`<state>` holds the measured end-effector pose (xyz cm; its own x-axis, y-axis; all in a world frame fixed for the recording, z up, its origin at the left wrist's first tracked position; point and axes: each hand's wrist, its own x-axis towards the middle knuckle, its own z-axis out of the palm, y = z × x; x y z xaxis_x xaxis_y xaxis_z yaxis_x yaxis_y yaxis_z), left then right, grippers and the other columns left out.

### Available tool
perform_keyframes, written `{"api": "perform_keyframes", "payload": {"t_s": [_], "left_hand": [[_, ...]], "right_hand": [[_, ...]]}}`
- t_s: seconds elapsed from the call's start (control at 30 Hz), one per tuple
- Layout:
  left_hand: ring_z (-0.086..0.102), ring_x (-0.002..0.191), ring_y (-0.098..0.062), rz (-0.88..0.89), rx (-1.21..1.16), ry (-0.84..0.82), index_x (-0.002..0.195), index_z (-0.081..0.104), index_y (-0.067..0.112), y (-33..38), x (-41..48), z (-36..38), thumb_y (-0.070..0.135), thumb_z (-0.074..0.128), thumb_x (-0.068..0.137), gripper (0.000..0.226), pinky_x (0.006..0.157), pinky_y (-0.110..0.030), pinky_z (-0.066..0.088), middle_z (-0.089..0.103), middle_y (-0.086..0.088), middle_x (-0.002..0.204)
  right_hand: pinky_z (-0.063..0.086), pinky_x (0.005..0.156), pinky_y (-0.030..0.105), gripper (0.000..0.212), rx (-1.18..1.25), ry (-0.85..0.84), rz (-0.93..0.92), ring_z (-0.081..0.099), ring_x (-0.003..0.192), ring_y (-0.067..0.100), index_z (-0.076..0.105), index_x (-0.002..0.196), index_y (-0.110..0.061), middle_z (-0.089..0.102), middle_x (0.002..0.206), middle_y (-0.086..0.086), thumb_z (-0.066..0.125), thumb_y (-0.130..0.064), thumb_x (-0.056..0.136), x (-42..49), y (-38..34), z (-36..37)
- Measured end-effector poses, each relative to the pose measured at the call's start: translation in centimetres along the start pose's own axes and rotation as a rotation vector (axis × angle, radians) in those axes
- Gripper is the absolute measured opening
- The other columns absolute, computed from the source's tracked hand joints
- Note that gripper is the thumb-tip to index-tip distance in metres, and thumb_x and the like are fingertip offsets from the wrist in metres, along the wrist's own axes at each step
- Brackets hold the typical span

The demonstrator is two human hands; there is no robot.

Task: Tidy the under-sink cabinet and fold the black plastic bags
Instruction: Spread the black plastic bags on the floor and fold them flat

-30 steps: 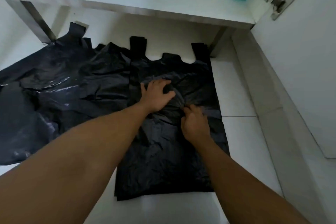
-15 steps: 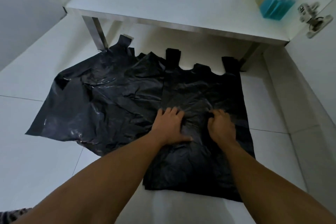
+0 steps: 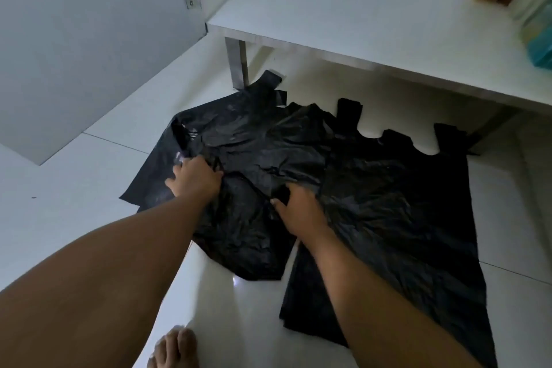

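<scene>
I am in the folding step. The crumpled black bag [image 3: 254, 140] is lying on the tiled floor [image 3: 74, 203] just before the front edge of the cabinet base [image 3: 358, 24], overlapping the flatter black bag [image 3: 403, 218] to its right. My left hand [image 3: 194, 178] is clutching the crumpled bag near its left edge, and my right hand [image 3: 298, 207] is pinching a ridge of it at the overlap. Next, I judge, I am needing to draw it taut and flat before creasing.

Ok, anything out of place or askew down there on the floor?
The crumpled bag on the left lies askew, its edge overlapping the flatter bag beside it. No spill or tear is visible.
</scene>
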<state>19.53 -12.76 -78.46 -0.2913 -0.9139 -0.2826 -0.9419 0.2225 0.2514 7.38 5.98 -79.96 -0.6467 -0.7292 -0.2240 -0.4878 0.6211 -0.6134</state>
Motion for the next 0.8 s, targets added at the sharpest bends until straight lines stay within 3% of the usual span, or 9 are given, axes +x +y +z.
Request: {"api": "perform_keyframes", "payload": {"t_s": [0.13,0.23,0.33,0.43,0.5,0.57,0.63,0.7,0.8], "left_hand": [[0.054,0.119,-0.036,0.021,-0.014,0.071,0.111,0.068,0.018,-1.4,0.1,0.2,0.043,0.062,0.091,0.033,0.104,-0.057,0.035,0.065,-0.011,0.119],[0.050,0.118,-0.036,0.060,-0.130,0.203,0.108,0.064,0.016,-2.2,0.4,-0.8,0.043,0.059,0.092,0.031,0.101,-0.055,0.036,0.058,-0.011,0.118],[0.047,0.117,-0.036,0.103,-0.265,0.301,0.108,0.055,0.009,-2.1,0.9,-1.7,0.041,0.053,0.097,0.034,0.101,-0.055,0.037,0.054,-0.013,0.120],[0.053,0.109,-0.039,0.078,-0.467,0.331,0.104,0.049,0.010,-1.3,0.8,-2.6,0.041,0.048,0.100,0.031,0.097,-0.056,0.042,0.057,-0.014,0.113],[0.057,0.094,-0.037,0.078,-0.539,0.321,0.099,0.046,0.012,-0.8,0.4,-3.0,0.042,0.043,0.102,0.031,0.093,-0.054,0.045,0.059,-0.006,0.093],[0.055,0.086,-0.033,0.083,-0.640,0.282,0.100,0.047,0.008,-0.1,0.0,-3.4,0.044,0.040,0.103,0.037,0.084,-0.045,0.047,0.053,0.002,0.080],[0.053,0.086,-0.030,0.085,-0.754,0.280,0.102,0.050,0.004,0.7,-0.5,-4.2,0.045,0.038,0.104,0.043,0.077,-0.037,0.039,0.051,0.005,0.078],[0.048,0.088,-0.026,0.073,-0.831,0.324,0.103,0.053,0.003,1.5,-0.4,-5.2,0.044,0.034,0.106,0.046,0.078,-0.033,0.033,0.053,0.002,0.083],[0.047,0.088,-0.023,0.065,-0.920,0.354,0.098,0.056,0.004,2.6,-0.2,-6.4,0.045,0.030,0.107,0.050,0.079,-0.034,0.034,0.054,-0.004,0.091]], "right_hand": [[0.045,0.081,0.027,0.021,-0.088,0.047,-0.012,0.059,0.106,0.027,0.068,0.110,-0.010,0.060,0.117,0.011,0.054,-0.019,0.097,-0.4,-0.6,2.4],[0.052,0.083,0.034,0.019,0.001,0.067,-0.004,0.062,0.101,0.025,0.067,0.107,-0.012,0.063,0.111,0.008,0.058,-0.022,0.093,0.5,-1.4,2.7],[0.052,0.089,0.039,0.038,0.077,0.082,0.045,0.058,0.104,0.026,0.054,0.126,-0.013,0.052,0.123,0.010,0.063,-0.029,0.093,1.1,-2.7,1.9],[0.047,0.096,0.030,0.050,0.211,0.099,0.114,0.056,0.111,0.027,0.049,0.137,-0.013,0.040,0.132,0.011,0.066,-0.027,0.092,1.9,-3.5,1.6],[0.042,0.100,0.025,0.051,0.430,0.073,0.152,0.054,0.120,0.024,0.052,0.137,-0.013,0.048,0.133,0.008,0.068,-0.027,0.090,2.6,-4.2,1.5],[0.045,0.095,0.026,0.052,0.713,0.050,0.262,0.057,0.115,0.019,0.050,0.136,-0.016,0.056,0.129,0.003,0.069,-0.030,0.090,3.1,-5.2,1.0],[0.046,0.090,0.028,0.056,0.879,0.087,0.360,0.056,0.106,0.017,0.045,0.135,-0.016,0.057,0.122,-0.001,0.070,-0.037,0.089,3.3,-6.0,-0.2],[0.047,0.098,0.036,0.069,0.958,0.125,0.448,0.056,0.112,0.021,0.041,0.139,-0.016,0.055,0.128,0.001,0.073,-0.044,0.084,3.9,-6.0,-1.2],[0.044,0.103,0.044,0.085,1.045,-0.114,0.516,0.052,0.122,0.023,0.043,0.142,-0.020,0.053,0.137,-0.001,0.075,-0.061,0.075,4.2,-6.6,-3.0]]}}
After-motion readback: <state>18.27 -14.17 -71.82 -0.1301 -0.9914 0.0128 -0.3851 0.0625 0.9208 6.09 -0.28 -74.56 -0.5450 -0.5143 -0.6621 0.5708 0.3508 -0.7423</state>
